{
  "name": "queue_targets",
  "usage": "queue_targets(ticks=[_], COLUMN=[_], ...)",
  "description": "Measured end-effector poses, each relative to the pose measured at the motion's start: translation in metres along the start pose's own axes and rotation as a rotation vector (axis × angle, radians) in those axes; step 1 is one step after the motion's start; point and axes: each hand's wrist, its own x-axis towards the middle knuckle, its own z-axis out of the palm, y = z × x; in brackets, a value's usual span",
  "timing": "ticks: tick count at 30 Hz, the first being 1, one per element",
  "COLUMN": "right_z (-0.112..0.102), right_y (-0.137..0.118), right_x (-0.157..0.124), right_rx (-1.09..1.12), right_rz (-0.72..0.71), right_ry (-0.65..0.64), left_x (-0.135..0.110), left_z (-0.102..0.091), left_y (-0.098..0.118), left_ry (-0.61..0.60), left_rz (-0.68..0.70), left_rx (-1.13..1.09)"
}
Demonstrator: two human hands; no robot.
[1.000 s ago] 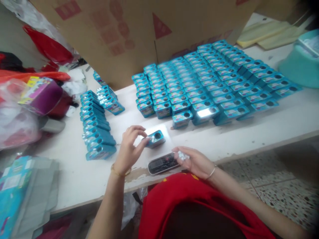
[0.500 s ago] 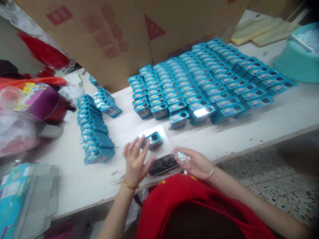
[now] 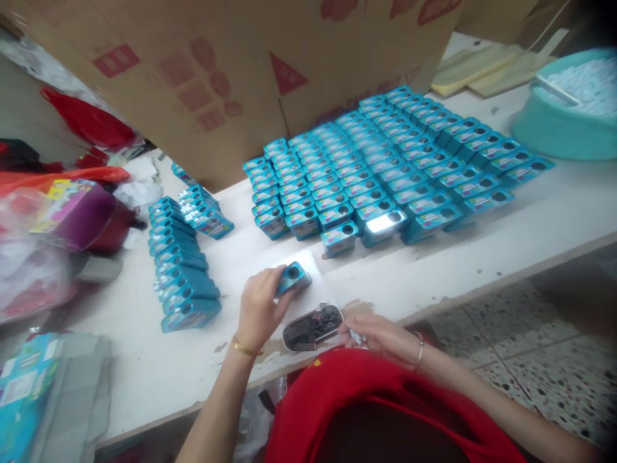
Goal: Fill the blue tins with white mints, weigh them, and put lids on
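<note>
My left hand [image 3: 263, 302] is closed round a small blue tin [image 3: 299, 280] with a round dark hole in its top. The tin is at a white square pad [image 3: 308, 260]; whether it rests on it or is slightly lifted I cannot tell. My right hand [image 3: 380, 334] is curled over small white tablets [image 3: 357, 337], partly hidden by the fingers, close to the table's front edge. Between the hands lies a dark, phone-like device [image 3: 312, 328] with a light rim.
Many blue tins [image 3: 361, 173] stand in rows before a large cardboard box [image 3: 202, 83]. More tins [image 3: 186, 283] line up at the left, some with white tablets on top. A teal tub [image 3: 549, 128] of white pieces stands at the right; flattened blue cartons [image 3: 29, 392] lie front left.
My left hand has gone from hovering spread over the tin to gripping it; the tablets on its top are no longer seen. My right hand has turned and curled over its tablets.
</note>
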Motion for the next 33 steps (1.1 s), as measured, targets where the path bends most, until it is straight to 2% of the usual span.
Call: queue_targets(ticks=[4,6,10,12,14,17,20,22,23,25,27,29,31,33], right_z=[0.001,-0.001,-0.011,-0.017,-0.022,-0.026,-0.025,-0.023,-0.022,-0.021,-0.020,-0.021,-0.020,-0.018], right_y=[0.001,0.001,-0.001,-0.002,-0.003,-0.005,-0.009,-0.012,-0.013,-0.014,-0.014,-0.014,-0.015,-0.015], right_x=[0.000,0.001,0.001,0.001,0.000,-0.002,-0.005,-0.005,-0.004,-0.003,-0.002,-0.002,-0.003,-0.004], right_rx=[0.023,0.109,0.339,0.416,0.457,0.467,0.455,0.448,0.447,0.443,0.434,0.417,0.397,0.365], right_rz=[-0.028,-0.026,0.011,0.022,0.019,-0.012,-0.051,-0.066,-0.074,-0.087,-0.097,-0.111,-0.130,-0.138], right_ry=[0.039,0.093,0.180,0.205,0.238,0.308,0.362,0.380,0.388,0.395,0.382,0.353,0.315,0.278], left_x=[0.033,0.052,0.079,0.084,0.087,0.095,0.104,0.109,0.110,0.110,0.107,0.099,0.086,0.071], left_z=[-0.007,-0.003,0.024,0.037,0.043,0.032,0.012,0.001,-0.002,-0.005,-0.009,-0.017,-0.033,-0.053], left_y=[-0.025,-0.044,-0.079,-0.091,-0.101,-0.122,-0.156,-0.179,-0.189,-0.203,-0.205,-0.194,-0.169,-0.133], left_ry=[0.127,0.137,0.069,0.084,0.137,0.223,0.259,0.182,0.115,-0.013,-0.074,-0.086,-0.096,-0.121], left_rz=[-0.067,-0.071,-0.051,-0.057,-0.076,-0.189,-0.476,-0.653,-0.700,-0.691,-0.591,-0.470,-0.384,-0.327], left_rx=[-0.044,-0.007,0.042,0.081,0.141,0.230,0.364,0.460,0.499,0.559,0.604,0.630,0.626,0.585])
